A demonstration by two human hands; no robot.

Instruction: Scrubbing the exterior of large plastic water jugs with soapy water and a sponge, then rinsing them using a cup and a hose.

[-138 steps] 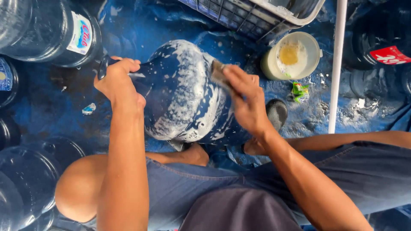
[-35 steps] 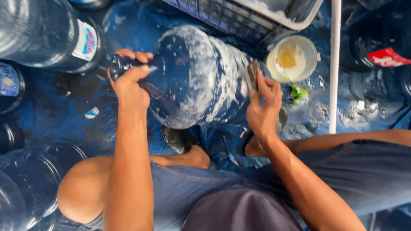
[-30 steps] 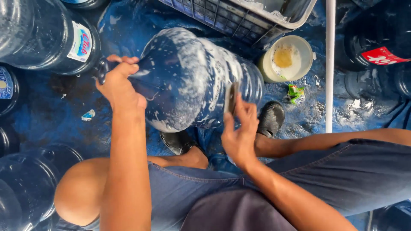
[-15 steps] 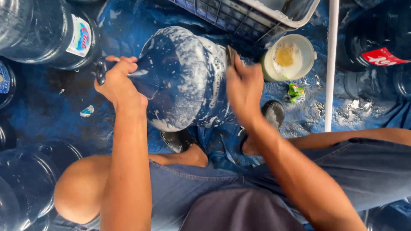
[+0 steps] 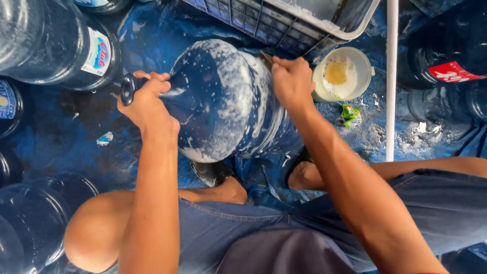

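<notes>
A: Large blue water jug point(image 5: 228, 101) lies on its side on the wet blue floor point(image 5: 61, 147), just ahead of the person's knees, streaked all over with white suds.

B: Grip on it?

A: Left hand point(image 5: 147, 99) is wrapped closed around the neck, just behind the dark cap point(image 5: 126, 89). Right hand point(image 5: 291, 81) is clenched on a small scrubbing pad point(image 5: 266, 57), only its dark edge showing past the fingers, pressed to the jug's far shoulder.

B: Surroundings?

A: A round white tub point(image 5: 344, 75) with yellowish residue sits just right of the right hand. Beyond the jug, a white slatted crate point(image 5: 284, 23) nearly touches it. A white pole point(image 5: 391, 76) runs down the right side, with a green wrapper point(image 5: 350, 114) between it and the jug. More big jugs point(image 5: 50, 40) crowd the left edge, another at right point(image 5: 446, 56).

B: Anything blocking?

A: Dark sandals point(image 5: 213, 172) are tucked under the jug's near side; the forearms cross over part of it.
</notes>
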